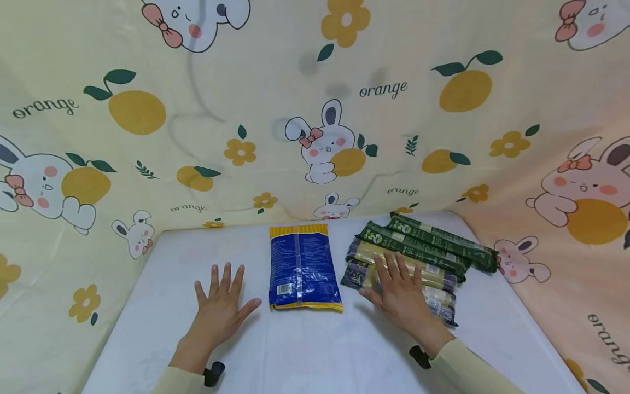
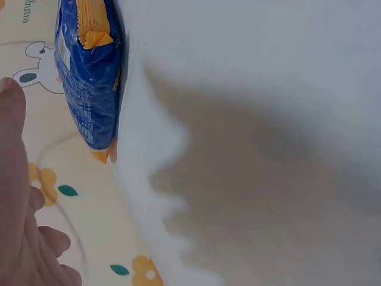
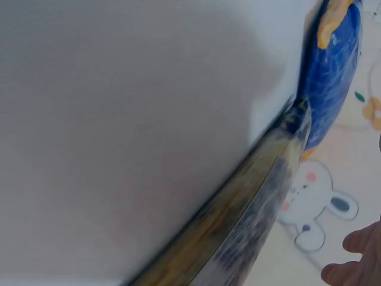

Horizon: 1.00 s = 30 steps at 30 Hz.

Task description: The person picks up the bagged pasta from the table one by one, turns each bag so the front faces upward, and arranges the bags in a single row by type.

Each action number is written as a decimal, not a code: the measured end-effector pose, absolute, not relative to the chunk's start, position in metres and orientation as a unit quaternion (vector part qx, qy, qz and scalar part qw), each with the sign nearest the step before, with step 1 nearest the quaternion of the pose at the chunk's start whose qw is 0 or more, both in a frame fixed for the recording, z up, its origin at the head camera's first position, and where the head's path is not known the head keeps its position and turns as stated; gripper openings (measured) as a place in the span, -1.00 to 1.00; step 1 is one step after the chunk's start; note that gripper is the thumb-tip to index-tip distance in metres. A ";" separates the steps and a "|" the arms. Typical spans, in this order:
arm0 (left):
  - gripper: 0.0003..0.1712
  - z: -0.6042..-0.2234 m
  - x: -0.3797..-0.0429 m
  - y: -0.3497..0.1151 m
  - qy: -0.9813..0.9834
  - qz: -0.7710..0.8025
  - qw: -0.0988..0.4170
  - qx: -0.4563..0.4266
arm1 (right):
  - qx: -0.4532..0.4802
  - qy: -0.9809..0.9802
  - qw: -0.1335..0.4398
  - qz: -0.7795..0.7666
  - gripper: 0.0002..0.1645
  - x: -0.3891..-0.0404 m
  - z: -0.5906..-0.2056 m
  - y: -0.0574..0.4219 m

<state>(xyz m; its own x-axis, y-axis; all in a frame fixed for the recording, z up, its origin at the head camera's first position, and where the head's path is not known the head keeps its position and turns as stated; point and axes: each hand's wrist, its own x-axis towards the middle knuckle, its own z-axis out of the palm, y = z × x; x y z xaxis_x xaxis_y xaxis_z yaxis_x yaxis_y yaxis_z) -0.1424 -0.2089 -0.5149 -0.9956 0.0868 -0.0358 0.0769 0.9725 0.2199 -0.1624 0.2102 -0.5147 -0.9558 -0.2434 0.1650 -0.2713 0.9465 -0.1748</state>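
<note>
My left hand (image 1: 216,317) is held with fingers spread to the left of a flat blue bag with yellow ends (image 1: 310,268). It holds nothing, and its shadow falls on the table in the left wrist view. The right hand (image 1: 403,298), fingers also spread, is over the near-left part of a group of long slim packets. Two of them are dark green packets (image 1: 413,247); nearer lie clear-and-navy packets with yellowish contents (image 1: 366,253), partly hidden by that hand. In the right wrist view its fingers (image 3: 360,241) stand apart from the nearest packet (image 3: 238,214).
A white-covered table (image 1: 295,355) bears everything. Behind it and at both sides hangs a cream cloth (image 1: 275,71) printed with rabbits and oranges. Each wrist wears a dark band, such as the left black band (image 1: 214,374).
</note>
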 end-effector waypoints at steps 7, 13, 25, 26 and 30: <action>-0.01 -0.516 -0.182 -0.178 0.991 0.101 0.042 0.076 | 0.179 -0.980 0.036 0.082 0.07 -0.187 -0.512 0.164; -0.06 -0.517 -0.214 -0.144 0.985 0.092 0.045 0.136 | 0.210 -0.975 -0.026 0.060 0.05 -0.205 -0.522 0.124; -0.03 -0.539 -0.211 -0.140 0.981 0.066 0.060 0.173 | 0.234 -0.969 -0.080 0.019 -0.02 -0.196 -0.532 0.107; -0.03 -0.539 -0.208 -0.141 0.981 0.065 0.058 0.175 | 0.236 -0.968 -0.077 0.020 -0.02 -0.193 -0.532 0.107; -0.03 -0.537 -0.193 -0.144 0.979 0.077 0.054 0.182 | 0.242 -0.967 -0.071 0.025 -0.02 -0.179 -0.532 0.109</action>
